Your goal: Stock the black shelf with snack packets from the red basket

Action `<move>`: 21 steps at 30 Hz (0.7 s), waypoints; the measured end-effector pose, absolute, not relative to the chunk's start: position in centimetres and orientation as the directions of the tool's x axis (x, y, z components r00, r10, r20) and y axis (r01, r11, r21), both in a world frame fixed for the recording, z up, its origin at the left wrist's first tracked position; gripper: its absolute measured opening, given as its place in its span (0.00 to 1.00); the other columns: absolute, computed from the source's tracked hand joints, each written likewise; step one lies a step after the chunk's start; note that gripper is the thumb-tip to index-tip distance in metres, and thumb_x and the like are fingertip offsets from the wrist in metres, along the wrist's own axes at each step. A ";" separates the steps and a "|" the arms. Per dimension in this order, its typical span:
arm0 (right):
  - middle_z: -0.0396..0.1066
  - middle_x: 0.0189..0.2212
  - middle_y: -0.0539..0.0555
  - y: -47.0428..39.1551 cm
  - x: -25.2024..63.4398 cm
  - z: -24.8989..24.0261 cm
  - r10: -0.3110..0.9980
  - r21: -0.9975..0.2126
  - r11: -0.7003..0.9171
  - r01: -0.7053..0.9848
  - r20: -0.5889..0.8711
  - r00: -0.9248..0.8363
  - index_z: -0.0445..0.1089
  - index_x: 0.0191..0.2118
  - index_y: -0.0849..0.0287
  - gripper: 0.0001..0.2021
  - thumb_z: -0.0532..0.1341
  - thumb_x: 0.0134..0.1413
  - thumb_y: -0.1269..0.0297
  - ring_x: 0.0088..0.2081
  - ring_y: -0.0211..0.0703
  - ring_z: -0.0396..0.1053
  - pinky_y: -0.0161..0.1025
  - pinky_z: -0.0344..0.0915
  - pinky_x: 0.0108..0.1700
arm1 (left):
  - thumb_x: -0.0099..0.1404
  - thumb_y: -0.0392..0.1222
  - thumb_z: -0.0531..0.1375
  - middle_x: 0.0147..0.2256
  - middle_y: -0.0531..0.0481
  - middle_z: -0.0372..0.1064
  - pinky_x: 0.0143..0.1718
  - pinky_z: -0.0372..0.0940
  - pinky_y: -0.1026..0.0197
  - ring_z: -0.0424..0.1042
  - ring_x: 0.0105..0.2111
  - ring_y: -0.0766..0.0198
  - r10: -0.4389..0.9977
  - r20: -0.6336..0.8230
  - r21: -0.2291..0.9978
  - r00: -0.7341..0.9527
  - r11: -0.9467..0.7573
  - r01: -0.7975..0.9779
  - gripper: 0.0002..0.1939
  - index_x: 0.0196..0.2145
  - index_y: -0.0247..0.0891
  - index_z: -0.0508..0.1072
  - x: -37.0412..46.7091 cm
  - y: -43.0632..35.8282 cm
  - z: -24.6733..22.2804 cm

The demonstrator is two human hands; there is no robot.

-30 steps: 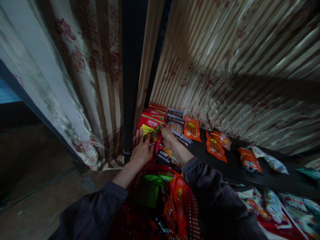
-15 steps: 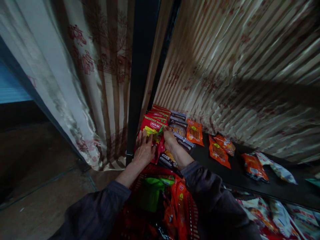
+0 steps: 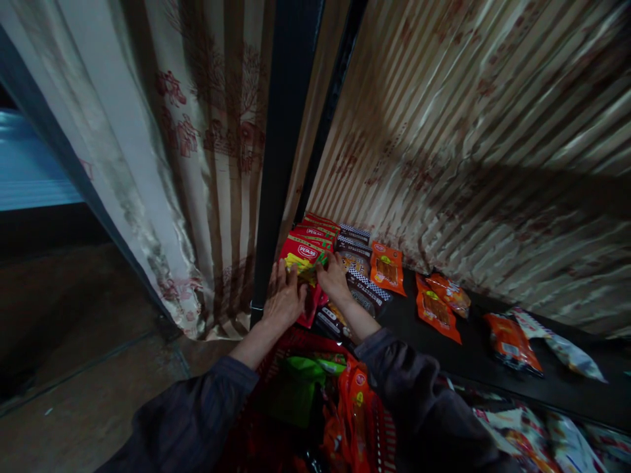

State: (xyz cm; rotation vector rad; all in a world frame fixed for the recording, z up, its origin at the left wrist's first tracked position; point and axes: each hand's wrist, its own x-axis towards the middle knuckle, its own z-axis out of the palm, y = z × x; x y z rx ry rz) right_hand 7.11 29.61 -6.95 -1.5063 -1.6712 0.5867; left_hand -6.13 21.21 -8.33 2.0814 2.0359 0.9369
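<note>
Red snack packets [image 3: 304, 251] with yellow and green print lie overlapping in a row at the shelf's left end. My left hand [image 3: 284, 297] rests on the near left part of the front packet, fingers apart. My right hand [image 3: 335, 279] touches the right side of the same packets with its fingers spread a little. Neither hand is wrapped round a packet. Dark packets with checkered edges [image 3: 367, 289] lie just right of the red ones, partly behind my right hand.
Orange packets [image 3: 388, 268] and a white-blue packet [image 3: 574, 355] lie further right on the black shelf [image 3: 478, 355]. A red basket [image 3: 286, 341] with green and orange packets stands below. A dark post [image 3: 283, 131] and curtains [image 3: 211, 164] border the shelf.
My right hand has shifted slightly down and left over the red packets, and its fingers are more spread. My left hand stays nearly in place. The view has moved a little.
</note>
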 end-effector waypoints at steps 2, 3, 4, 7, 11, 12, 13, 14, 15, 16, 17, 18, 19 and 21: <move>0.67 0.55 0.62 29.4 7.1 -6.5 0.971 -0.750 0.138 0.647 0.230 0.059 0.68 0.52 0.59 0.19 0.58 0.54 0.65 0.61 0.55 0.59 0.53 0.50 0.65 | 0.69 0.44 0.50 0.66 0.35 0.52 0.65 0.50 0.47 0.48 0.67 0.48 0.940 0.333 0.463 -0.074 -0.095 0.881 0.26 0.62 0.32 0.61 -6.1 21.1 -8.1; 0.69 0.53 0.62 29.4 7.2 -6.3 0.975 -0.747 0.126 0.653 0.215 0.057 0.69 0.51 0.59 0.18 0.58 0.54 0.66 0.58 0.54 0.63 0.52 0.53 0.63 | 0.69 0.44 0.50 0.66 0.36 0.52 0.65 0.50 0.47 0.48 0.67 0.49 0.946 0.318 0.462 -0.071 -0.090 0.882 0.26 0.62 0.33 0.61 -6.0 21.1 -7.9; 0.71 0.50 0.61 29.3 7.4 -6.3 0.978 -0.746 0.117 0.655 0.203 0.057 0.70 0.50 0.59 0.17 0.58 0.53 0.66 0.56 0.53 0.65 0.52 0.55 0.62 | 0.69 0.44 0.50 0.66 0.36 0.52 0.65 0.50 0.47 0.48 0.67 0.48 0.950 0.304 0.459 -0.067 -0.084 0.885 0.26 0.62 0.33 0.61 -5.9 21.0 -7.8; 0.73 0.46 0.60 29.3 7.8 -6.3 0.975 -0.719 0.096 0.689 0.208 0.081 0.71 0.48 0.59 0.16 0.59 0.52 0.67 0.52 0.53 0.68 0.51 0.58 0.59 | 0.69 0.44 0.51 0.67 0.37 0.50 0.65 0.50 0.46 0.45 0.68 0.47 0.964 0.261 0.445 -0.054 -0.071 0.893 0.27 0.63 0.33 0.60 -5.5 20.9 -7.4; 0.75 0.41 0.61 29.3 8.1 -6.1 0.964 -0.630 0.091 0.771 0.251 0.091 0.73 0.46 0.63 0.15 0.59 0.51 0.68 0.46 0.52 0.70 0.48 0.63 0.54 | 0.68 0.44 0.52 0.69 0.38 0.45 0.66 0.47 0.50 0.42 0.69 0.49 0.977 0.210 0.466 -0.041 -0.063 0.882 0.29 0.65 0.33 0.58 -5.3 21.0 -7.0; 0.75 0.40 0.61 29.2 8.2 -6.1 0.961 -0.614 0.103 0.783 0.264 0.081 0.73 0.45 0.63 0.15 0.59 0.51 0.69 0.45 0.52 0.70 0.47 0.64 0.53 | 0.68 0.45 0.52 0.69 0.39 0.45 0.66 0.47 0.51 0.42 0.69 0.50 0.979 0.199 0.484 -0.047 -0.056 0.874 0.30 0.65 0.33 0.57 -5.3 21.1 -7.0; 0.75 0.40 0.61 29.2 8.3 -6.0 0.959 -0.602 0.114 0.790 0.275 0.071 0.73 0.45 0.63 0.15 0.58 0.51 0.69 0.44 0.52 0.70 0.46 0.64 0.52 | 0.68 0.45 0.52 0.69 0.39 0.45 0.66 0.47 0.52 0.43 0.69 0.51 0.980 0.189 0.504 -0.057 -0.047 0.862 0.30 0.65 0.33 0.57 -5.4 21.1 -6.9; 0.75 0.39 0.61 29.2 8.3 -5.9 0.958 -0.596 0.121 0.794 0.279 0.063 0.74 0.45 0.63 0.14 0.58 0.52 0.70 0.43 0.51 0.71 0.46 0.64 0.51 | 0.69 0.45 0.52 0.68 0.39 0.46 0.66 0.48 0.53 0.44 0.69 0.52 0.981 0.180 0.526 -0.072 -0.034 0.850 0.30 0.65 0.34 0.57 -5.6 21.2 -6.8; 0.75 0.39 0.61 29.2 8.3 -5.9 0.959 -0.595 0.121 0.795 0.276 0.060 0.74 0.45 0.63 0.15 0.58 0.52 0.70 0.43 0.51 0.71 0.45 0.65 0.50 | 0.69 0.46 0.51 0.68 0.38 0.48 0.66 0.48 0.53 0.46 0.68 0.52 0.981 0.169 0.549 -0.092 -0.016 0.835 0.29 0.65 0.34 0.56 -5.7 21.2 -6.7; 0.75 0.39 0.61 29.1 8.3 -5.8 0.961 -0.598 0.119 0.792 0.269 0.059 0.73 0.46 0.63 0.15 0.58 0.52 0.70 0.43 0.51 0.71 0.46 0.65 0.50 | 0.69 0.45 0.51 0.67 0.38 0.50 0.66 0.48 0.54 0.48 0.68 0.53 0.981 0.155 0.572 -0.115 0.006 0.820 0.29 0.65 0.34 0.57 -5.8 21.3 -6.6; 0.75 0.40 0.61 29.1 8.3 -5.8 0.964 -0.606 0.111 0.788 0.259 0.064 0.73 0.47 0.63 0.16 0.58 0.52 0.70 0.43 0.52 0.71 0.46 0.65 0.50 | 0.70 0.45 0.50 0.67 0.38 0.51 0.65 0.49 0.54 0.49 0.67 0.53 0.981 0.139 0.594 -0.137 0.028 0.804 0.28 0.65 0.34 0.57 -5.9 21.3 -6.6; 0.75 0.41 0.61 29.0 8.3 -5.8 0.966 -0.616 0.099 0.782 0.248 0.074 0.72 0.48 0.63 0.16 0.58 0.52 0.69 0.44 0.52 0.70 0.46 0.64 0.51 | 0.70 0.45 0.50 0.66 0.38 0.53 0.65 0.49 0.54 0.50 0.67 0.53 0.980 0.123 0.614 -0.155 0.048 0.788 0.28 0.65 0.34 0.57 -6.0 21.4 -6.5; 0.75 0.42 0.61 29.0 8.2 -5.8 0.967 -0.625 0.083 0.776 0.238 0.087 0.72 0.49 0.63 0.17 0.58 0.52 0.69 0.46 0.53 0.70 0.46 0.64 0.52 | 0.70 0.45 0.49 0.66 0.37 0.54 0.65 0.50 0.54 0.50 0.67 0.53 0.980 0.106 0.633 -0.170 0.065 0.772 0.28 0.65 0.34 0.57 -6.1 21.4 -6.5; 0.73 0.45 0.63 28.8 8.1 -5.8 0.968 -0.645 0.055 0.762 0.222 0.118 0.70 0.51 0.64 0.18 0.58 0.53 0.67 0.50 0.54 0.69 0.47 0.62 0.55 | 0.69 0.46 0.50 0.65 0.37 0.55 0.65 0.50 0.53 0.50 0.67 0.52 0.980 0.070 0.669 -0.185 0.091 0.737 0.28 0.64 0.35 0.57 -6.1 21.7 -6.5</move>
